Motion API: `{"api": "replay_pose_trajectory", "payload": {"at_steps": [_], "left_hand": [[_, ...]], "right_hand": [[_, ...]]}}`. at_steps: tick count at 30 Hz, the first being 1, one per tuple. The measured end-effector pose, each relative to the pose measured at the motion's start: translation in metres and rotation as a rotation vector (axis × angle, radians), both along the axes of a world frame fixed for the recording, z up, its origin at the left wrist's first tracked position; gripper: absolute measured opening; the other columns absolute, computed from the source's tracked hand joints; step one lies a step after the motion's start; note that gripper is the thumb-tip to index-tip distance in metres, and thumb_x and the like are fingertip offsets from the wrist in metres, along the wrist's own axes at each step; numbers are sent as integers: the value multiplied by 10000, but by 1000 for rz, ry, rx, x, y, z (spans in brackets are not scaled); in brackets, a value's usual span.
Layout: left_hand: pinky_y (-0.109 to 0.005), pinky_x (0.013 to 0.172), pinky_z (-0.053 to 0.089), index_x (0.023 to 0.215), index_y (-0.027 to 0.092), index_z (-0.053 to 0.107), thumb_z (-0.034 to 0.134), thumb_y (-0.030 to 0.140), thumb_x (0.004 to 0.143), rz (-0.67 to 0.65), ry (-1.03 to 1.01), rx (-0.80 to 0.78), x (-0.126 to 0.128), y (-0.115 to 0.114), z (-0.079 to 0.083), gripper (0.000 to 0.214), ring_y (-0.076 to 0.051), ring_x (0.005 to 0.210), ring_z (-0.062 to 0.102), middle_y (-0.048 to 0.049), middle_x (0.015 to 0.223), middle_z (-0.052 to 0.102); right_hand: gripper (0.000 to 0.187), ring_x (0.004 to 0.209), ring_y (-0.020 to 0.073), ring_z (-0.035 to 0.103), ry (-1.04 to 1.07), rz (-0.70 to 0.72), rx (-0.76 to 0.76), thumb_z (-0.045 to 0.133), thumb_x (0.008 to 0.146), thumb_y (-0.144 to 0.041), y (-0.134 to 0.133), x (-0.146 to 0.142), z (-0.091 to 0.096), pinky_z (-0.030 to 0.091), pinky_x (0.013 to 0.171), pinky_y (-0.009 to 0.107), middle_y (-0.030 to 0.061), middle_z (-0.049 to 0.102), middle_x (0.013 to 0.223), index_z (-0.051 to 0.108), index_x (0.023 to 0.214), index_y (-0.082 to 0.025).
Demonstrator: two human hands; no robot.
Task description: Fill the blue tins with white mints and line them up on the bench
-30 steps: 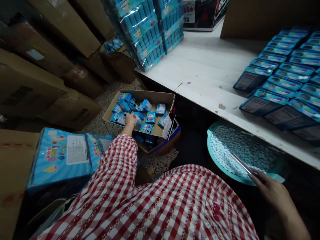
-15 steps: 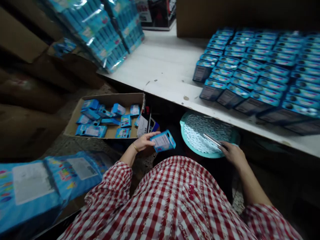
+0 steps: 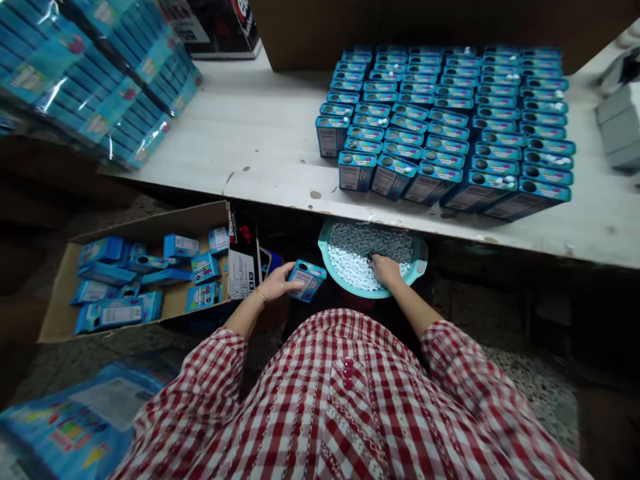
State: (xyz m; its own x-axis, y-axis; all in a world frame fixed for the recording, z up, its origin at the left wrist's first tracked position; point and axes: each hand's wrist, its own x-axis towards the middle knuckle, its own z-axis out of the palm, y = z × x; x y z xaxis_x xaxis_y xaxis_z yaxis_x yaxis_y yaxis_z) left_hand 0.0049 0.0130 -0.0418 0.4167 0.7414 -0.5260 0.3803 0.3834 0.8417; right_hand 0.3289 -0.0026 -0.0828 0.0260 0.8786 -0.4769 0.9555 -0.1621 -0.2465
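My left hand point(image 3: 280, 283) grips a small blue carton point(image 3: 307, 279) just left of a teal basin point(image 3: 423, 257) under the table edge. The basin is full of small white pieces point(image 3: 350, 263). My right hand point(image 3: 386, 270) reaches down into those pieces with its fingers curled; what it holds is hidden. On the white table point(image 3: 260, 143) above stand several rows of open blue cartons point(image 3: 445, 130), some with white pieces showing in their top holes.
A flat cardboard tray point(image 3: 150, 230) with several loose blue cartons lies on the floor at left. Shrink-wrapped blue packs point(image 3: 95, 73) rest on the table's left end. A brown box point(image 3: 400, 23) stands behind the rows. Blue bags point(image 3: 65, 427) lie at lower left.
My left hand lifted a blue carton out of the cardboard tray and carried it over beside the basin. My right hand went from the basin's rim down into the white pieces; the metal tool no longer shows.
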Motion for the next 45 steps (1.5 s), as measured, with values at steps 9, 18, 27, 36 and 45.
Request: {"api": "replay_pose_trajectory", "payload": {"at_steps": [9,18,27,36,45], "left_hand": [[-353,916,453,1065,196,502,723,354,587,210,-123,296,54,25,-17,550,-220,1012,583,-44,1061,620],[-321,850,452,1052,160,510,678,278,645,120,63,580,98,42,-20,455,-182,888,577,-32,959,611],[-346,914,439,1060,157,527,605,154,660,-42,120,736,131,41,-27,407,-213,1010,558,-79,1088,588],[-357,903,444,1043,166,529,595,126,649,-31,127,759,132,39,-32,401,-218,993,560,-77,1053,594],[-321,823,471,1035,173,509,674,260,649,288,60,637,92,40,-31,428,-176,859,580,-29,939,607]], "right_hand": [[391,1017,174,574,229,-66,62,451,886,-330,2,16,-14,418,854,247,77,631,1147,549,1219,-150],[345,890,197,625,442,5,306,544,807,-363,-2,61,62,463,804,298,42,692,995,630,1102,-207],[349,949,256,622,-99,322,135,440,857,-404,19,22,145,458,760,348,74,679,1062,648,1090,-249],[319,861,241,628,-299,433,98,395,881,-303,25,-13,179,430,708,308,151,674,959,654,981,-145],[288,909,239,630,-195,116,-67,496,848,-275,-2,49,64,446,724,315,143,657,1052,590,1101,-175]]}}
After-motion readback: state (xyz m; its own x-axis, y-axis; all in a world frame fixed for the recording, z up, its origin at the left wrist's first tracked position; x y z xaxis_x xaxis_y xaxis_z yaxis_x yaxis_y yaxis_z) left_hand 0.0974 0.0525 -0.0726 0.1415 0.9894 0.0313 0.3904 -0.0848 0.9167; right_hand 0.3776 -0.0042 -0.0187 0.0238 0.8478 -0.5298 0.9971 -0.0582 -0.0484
